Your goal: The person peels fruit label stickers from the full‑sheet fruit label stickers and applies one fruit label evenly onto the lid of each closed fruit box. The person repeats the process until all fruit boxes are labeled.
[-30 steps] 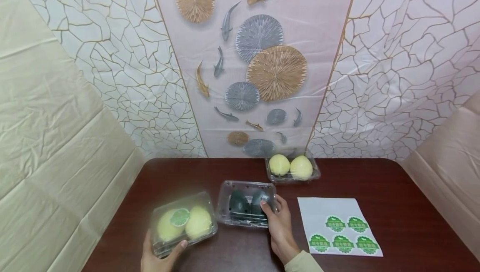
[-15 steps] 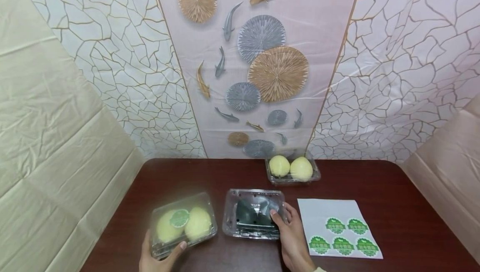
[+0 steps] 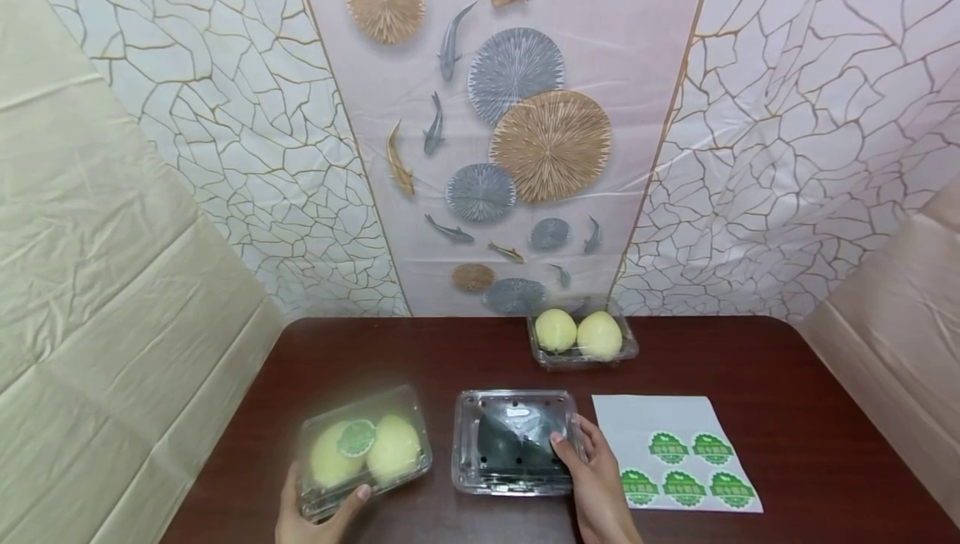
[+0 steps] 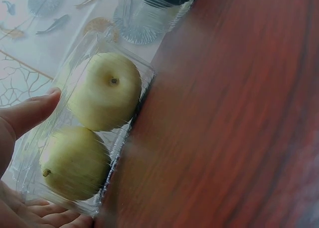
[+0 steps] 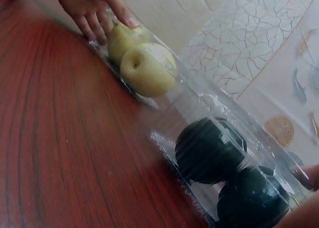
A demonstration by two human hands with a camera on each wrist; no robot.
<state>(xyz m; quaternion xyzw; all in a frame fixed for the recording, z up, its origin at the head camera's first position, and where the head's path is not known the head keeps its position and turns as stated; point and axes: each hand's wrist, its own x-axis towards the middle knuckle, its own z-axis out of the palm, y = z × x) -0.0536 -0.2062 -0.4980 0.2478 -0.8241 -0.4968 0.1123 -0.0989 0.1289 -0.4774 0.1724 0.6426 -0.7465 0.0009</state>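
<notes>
My left hand (image 3: pixel 318 515) grips the near left corner of a clear plastic clamshell box (image 3: pixel 401 401), tilted a little on the table. Inside lie two yellow pears (image 4: pixel 104 91), and a round green label sticker (image 3: pixel 356 438) is on the lid. To its right, a second clear clamshell box (image 3: pixel 517 489) contains two round, dark green fruits (image 5: pixel 209 150) whose kind I cannot tell. My right hand (image 3: pixel 600 481) holds this box by its right side, thumb on the lid. A small gap separates the boxes. The fingers under each box are partly hidden.
A white sheet (image 3: pixel 626 415) with several green round stickers lies right of my right hand. At the table's back edge stands another clear box (image 3: pixel 540 358) with two yellow pears. A patterned cloth (image 3: pixel 547 144) hangs behind the dark red table (image 3: pixel 360 352).
My right hand has brought the box of dark green fruits toward me and slightly right, and it now sits squarer. The left hand and its box have hardly moved.
</notes>
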